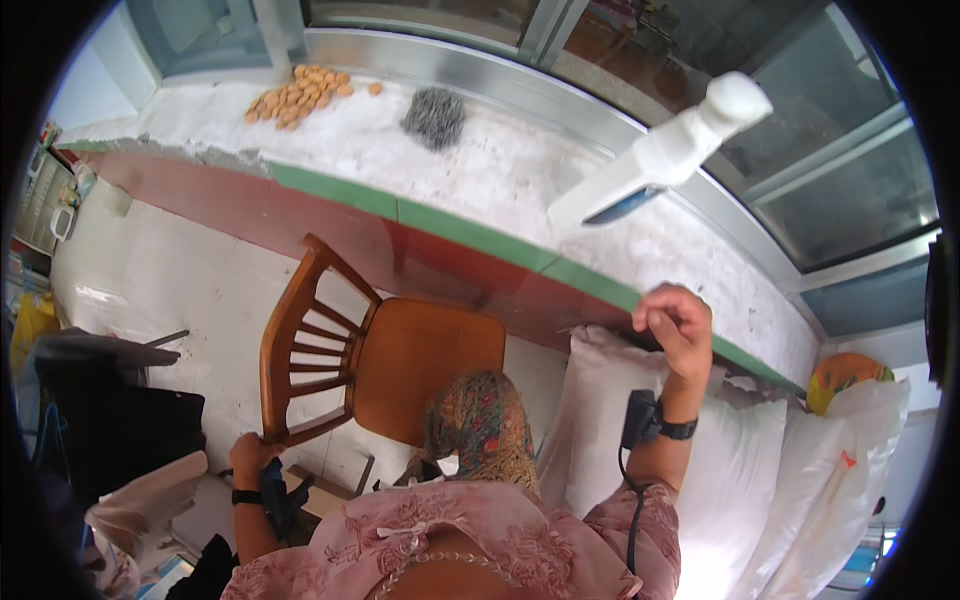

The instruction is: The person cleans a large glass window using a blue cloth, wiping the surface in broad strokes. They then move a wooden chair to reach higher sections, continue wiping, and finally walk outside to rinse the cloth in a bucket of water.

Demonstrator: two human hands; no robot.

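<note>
My left hand (253, 454) is closed around the lower corner of the backrest of a brown wooden chair (431, 364). The chair has a slatted back and stands beside the red-tiled wall under the window sill. My right hand (677, 324) is raised near the green front edge of the white sill (510, 169). Its fingers are loosely curled, with nothing visible in them. Beyond it, a white plastic bottle (667, 150) with a blue label stands on the sill. Farther left lie a dark grey mottled heap (435, 118) and a pile of light brown nuts or fruit stones (296, 97).
Full white sacks (720, 465) stand on the right below the sill, with an orange and yellow bag (847, 375) behind them. Sliding windows (420, 19) border the sill. A black item (120, 420) and pale cloth (150, 487) are at left. My knee in patterned fabric (480, 420) overlaps the seat.
</note>
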